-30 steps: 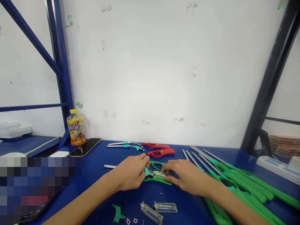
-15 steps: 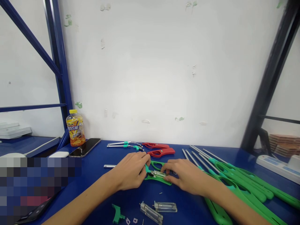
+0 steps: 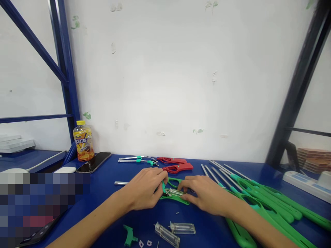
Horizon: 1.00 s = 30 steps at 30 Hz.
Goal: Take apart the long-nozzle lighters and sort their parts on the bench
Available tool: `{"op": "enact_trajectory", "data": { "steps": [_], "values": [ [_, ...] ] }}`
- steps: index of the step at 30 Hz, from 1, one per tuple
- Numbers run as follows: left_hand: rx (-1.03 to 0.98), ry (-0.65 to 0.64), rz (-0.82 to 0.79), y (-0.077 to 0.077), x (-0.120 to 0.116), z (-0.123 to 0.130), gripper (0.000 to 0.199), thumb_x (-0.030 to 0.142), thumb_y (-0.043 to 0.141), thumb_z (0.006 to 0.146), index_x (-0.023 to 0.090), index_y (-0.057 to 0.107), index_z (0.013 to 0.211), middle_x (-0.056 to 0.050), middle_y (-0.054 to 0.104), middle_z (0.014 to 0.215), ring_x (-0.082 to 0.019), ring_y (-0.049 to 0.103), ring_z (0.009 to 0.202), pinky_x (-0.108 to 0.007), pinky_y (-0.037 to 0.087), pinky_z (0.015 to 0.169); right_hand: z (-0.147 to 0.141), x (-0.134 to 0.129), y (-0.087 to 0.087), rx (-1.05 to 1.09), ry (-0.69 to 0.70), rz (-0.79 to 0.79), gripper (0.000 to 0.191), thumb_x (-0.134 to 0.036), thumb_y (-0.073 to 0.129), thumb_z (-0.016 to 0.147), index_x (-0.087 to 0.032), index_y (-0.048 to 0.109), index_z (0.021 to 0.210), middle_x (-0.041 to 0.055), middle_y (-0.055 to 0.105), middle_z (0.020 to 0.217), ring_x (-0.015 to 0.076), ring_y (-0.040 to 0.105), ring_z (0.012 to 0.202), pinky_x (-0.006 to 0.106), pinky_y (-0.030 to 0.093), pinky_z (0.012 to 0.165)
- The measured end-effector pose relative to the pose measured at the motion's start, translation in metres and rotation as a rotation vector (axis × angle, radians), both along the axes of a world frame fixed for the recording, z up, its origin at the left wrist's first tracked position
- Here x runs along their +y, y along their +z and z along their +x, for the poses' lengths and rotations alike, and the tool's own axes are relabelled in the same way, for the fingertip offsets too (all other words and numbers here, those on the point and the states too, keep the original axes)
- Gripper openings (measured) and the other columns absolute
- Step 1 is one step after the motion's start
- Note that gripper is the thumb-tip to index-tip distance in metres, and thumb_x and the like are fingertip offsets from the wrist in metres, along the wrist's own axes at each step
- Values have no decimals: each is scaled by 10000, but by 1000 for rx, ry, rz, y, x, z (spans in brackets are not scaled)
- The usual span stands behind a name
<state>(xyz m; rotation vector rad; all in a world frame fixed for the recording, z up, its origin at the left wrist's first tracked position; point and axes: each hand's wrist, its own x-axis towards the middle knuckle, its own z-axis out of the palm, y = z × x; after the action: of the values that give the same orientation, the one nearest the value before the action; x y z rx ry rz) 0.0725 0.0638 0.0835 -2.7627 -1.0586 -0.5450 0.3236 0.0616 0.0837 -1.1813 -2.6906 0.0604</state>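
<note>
In the head view, an opened green lighter shell lies on the blue table between my hands. My left hand has thumb and fingers closed on a teal trigger at the shell's left part. My right hand grips a clear fuel tank with its fingertips, against the shell. A metal tube sticks out to the left behind my left hand. Nearer the front lie two more clear fuel tanks, a loose teal trigger and small pale pieces.
Red lighter shells and metal tubes with teal parts lie toward the wall. Several green stick lighters spread along the right. A drink bottle and a phone stand and lie left. A white power strip is far right.
My left fingers have shifted slightly right and up, bringing the teal trigger closer to the clear fuel tank. My right hand stays almost still.
</note>
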Motion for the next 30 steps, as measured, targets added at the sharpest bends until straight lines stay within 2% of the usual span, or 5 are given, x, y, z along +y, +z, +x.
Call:
{"op": "enact_trajectory", "data": {
  "steps": [7,13,18,25,30],
  "values": [
    [55,-46,-25,4,-10,5,187,129,442,875,247,506,1006,14,637,921,-184,604,822,-317,428,746,1,0,0,-4,-3,7,150,-353,595,958,-292,696,1050,0,728,1016,217,684,877,290,418,726],
    [132,-27,-56,9,-21,11,148,178,466,862,249,521,980,29,630,748,-198,610,667,-325,406,652,0,0,1,7,-10,3,176,-413,600,960,-292,708,1029,1,728,993,214,683,867,288,407,715],
    [154,-6,-40,9,-22,13,86,201,451,910,242,526,908,20,649,739,-187,592,629,-313,358,595,-1,0,-1,3,-21,19,166,-416,622,949,-290,706,1016,-7,730,979,216,683,850,287,386,688],
    [101,52,32,-4,-3,6,162,224,402,1020,241,563,1008,-1,656,948,-190,616,871,-313,373,658,-2,-1,-2,10,10,42,203,-401,560,991,-277,715,1030,2,738,987,207,692,857,286,402,704],
    [80,72,35,-11,3,4,167,248,416,1036,253,579,1070,-11,618,1051,-188,607,931,-306,397,670,-2,-1,-1,51,21,63,212,-403,546,1003,-283,712,1060,0,747,1005,207,699,896,281,410,738]
  ]
}}
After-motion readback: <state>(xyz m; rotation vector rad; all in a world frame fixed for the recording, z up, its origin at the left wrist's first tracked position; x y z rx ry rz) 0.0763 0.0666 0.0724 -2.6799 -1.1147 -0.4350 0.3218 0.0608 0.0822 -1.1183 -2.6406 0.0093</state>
